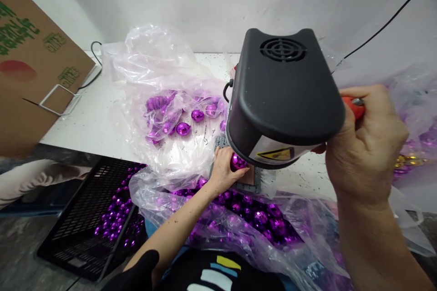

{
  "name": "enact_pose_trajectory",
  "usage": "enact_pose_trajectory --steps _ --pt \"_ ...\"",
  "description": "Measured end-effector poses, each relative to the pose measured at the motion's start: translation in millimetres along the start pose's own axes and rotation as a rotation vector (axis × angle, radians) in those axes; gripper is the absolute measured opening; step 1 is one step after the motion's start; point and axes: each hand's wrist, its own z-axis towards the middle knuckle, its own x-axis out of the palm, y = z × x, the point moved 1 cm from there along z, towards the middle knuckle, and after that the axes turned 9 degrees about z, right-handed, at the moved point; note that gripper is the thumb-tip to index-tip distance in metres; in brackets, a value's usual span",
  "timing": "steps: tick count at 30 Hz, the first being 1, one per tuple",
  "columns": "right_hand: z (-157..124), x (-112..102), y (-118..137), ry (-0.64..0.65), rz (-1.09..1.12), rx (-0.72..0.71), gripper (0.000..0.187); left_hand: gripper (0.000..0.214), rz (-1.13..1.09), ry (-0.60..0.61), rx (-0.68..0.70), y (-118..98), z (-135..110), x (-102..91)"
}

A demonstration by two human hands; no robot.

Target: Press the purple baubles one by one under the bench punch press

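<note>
My left hand (223,168) pinches a shiny purple ball (237,162) and holds it under the head of a black machine (283,95), over a small grey base plate (251,184). My right hand (367,141) is wrapped around the machine's red handle (353,107) at the right side. A clear plastic bag (164,104) behind my left hand holds several purple balls. Another clear bag (246,218) full of purple balls lies in my lap.
A black plastic crate (92,218) with purple balls stands at lower left. A cardboard box (30,63) leans at the left. A black cable (385,22) runs up the wall at right. More bagged balls (414,154), some gold, lie at far right.
</note>
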Motion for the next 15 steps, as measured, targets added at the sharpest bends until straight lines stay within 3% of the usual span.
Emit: enact_pose_trajectory --steps 6,11,15 --pt "-4 -4 -2 -0.032 -0.086 -0.027 0.040 0.044 0.004 -0.004 0.038 6 -4 3.4" --pt "-35 -8 -1 -0.169 -0.200 -0.165 0.027 0.042 0.063 0.002 0.056 6 -5 4.6" --pt "-62 -11 -2 -0.063 -0.191 -0.137 0.027 0.035 0.048 0.007 0.056 0 -4 -0.9"
